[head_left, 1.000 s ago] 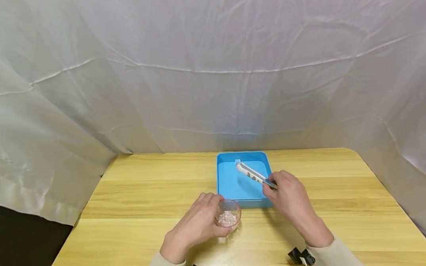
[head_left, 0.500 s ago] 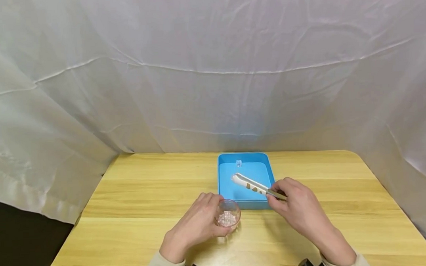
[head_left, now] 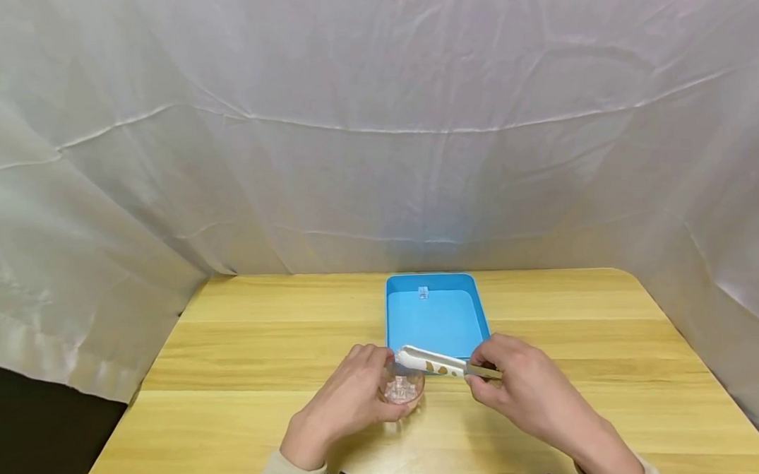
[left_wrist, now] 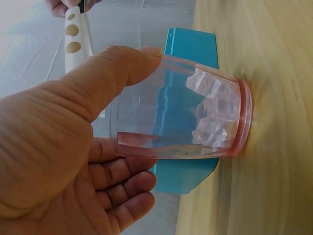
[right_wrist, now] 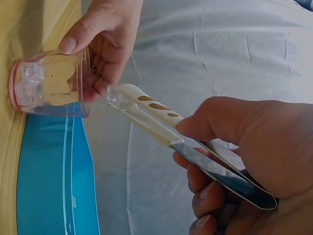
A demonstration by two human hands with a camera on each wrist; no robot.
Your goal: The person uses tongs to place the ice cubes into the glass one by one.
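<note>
My left hand (head_left: 345, 394) grips a clear, pink-tinted cup (left_wrist: 142, 112) standing upright on the table, thumb on one side and fingers on the other. Several clear ice-like cubes (left_wrist: 215, 107) lie at its bottom. In my right hand (head_left: 528, 382) is a pair of tongs (right_wrist: 151, 120) with white spotted tips and metal arms, squeezed between thumb and fingers. A clear cube (right_wrist: 113, 94) sits pinched at the tong ends, just above the cup's rim in the right wrist view. Behind the cup is a shallow blue tray (head_left: 434, 326) with one clear cube (head_left: 423, 292) near its back wall.
The wooden table (head_left: 263, 348) carries the tray and cup. A pale cloth curtain (head_left: 376, 159) hangs along the back and both sides. The tray's front edge is close behind the cup.
My right hand has brought the tongs with a clear cube from the back of the tray, toward me and left, to above the cup. The left hand stays on the cup.
</note>
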